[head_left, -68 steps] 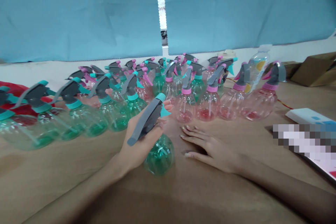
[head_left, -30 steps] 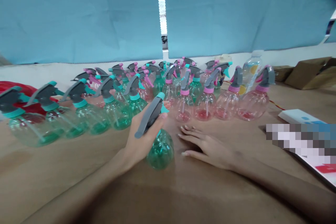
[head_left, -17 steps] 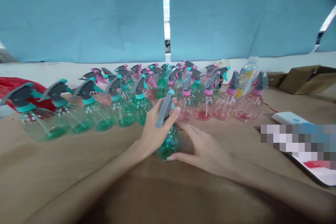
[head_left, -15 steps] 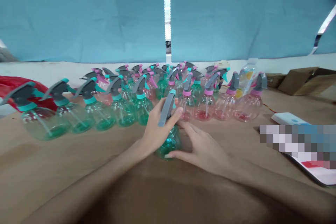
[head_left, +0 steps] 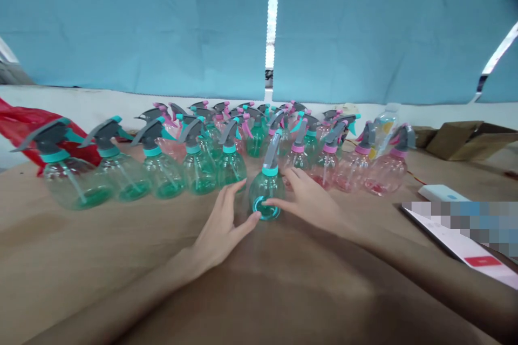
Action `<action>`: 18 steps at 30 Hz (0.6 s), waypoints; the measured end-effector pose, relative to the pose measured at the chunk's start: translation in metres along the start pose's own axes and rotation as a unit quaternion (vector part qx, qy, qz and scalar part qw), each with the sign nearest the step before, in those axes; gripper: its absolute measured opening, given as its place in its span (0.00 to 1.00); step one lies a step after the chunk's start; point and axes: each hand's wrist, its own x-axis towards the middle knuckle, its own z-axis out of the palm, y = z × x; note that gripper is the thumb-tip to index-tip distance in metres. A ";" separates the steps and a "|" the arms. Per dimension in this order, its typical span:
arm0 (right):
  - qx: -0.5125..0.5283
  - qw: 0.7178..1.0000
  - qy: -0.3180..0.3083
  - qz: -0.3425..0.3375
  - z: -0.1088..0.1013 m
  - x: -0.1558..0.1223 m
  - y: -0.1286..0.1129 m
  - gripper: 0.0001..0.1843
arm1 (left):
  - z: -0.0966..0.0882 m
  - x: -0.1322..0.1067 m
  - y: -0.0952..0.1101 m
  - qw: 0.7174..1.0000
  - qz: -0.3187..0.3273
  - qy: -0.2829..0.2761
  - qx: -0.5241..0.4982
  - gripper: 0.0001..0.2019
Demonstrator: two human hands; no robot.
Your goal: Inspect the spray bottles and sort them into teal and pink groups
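A small green spray bottle (head_left: 265,194) with a grey trigger and teal collar stands upright on the brown table (head_left: 101,248), at the front of a crowd of similar bottles. My left hand (head_left: 220,226) lies on the table at its left, fingers spread, thumb and fingertips touching the bottle's base. My right hand (head_left: 311,202) rests at its right, fingers stretched out, with a fingertip against the bottle's lower side. Neither hand wraps round it.
A row of green spray bottles (head_left: 162,178) runs to the left, pink ones (head_left: 364,167) to the right, more behind. A red bag (head_left: 24,124) lies far left. A clear drink bottle (head_left: 382,126), cardboard box (head_left: 457,137) and white box (head_left: 441,192) sit right.
My left hand held the green bottle tilted by its trigger head; the bottle now stands upright further forward. The left hand has let go, and the right hand has come up against the bottle.
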 end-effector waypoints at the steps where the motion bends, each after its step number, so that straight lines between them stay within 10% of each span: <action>1: -0.011 1.000 -0.005 0.005 0.001 0.006 0.004 0.28 | 0.000 -0.005 -0.006 1.000 -0.013 -0.008 0.016 0.26; 18: -0.066 0.997 -0.031 0.031 0.017 0.063 0.026 0.25 | 0.009 -0.014 -0.019 0.986 0.024 -0.048 0.157 0.17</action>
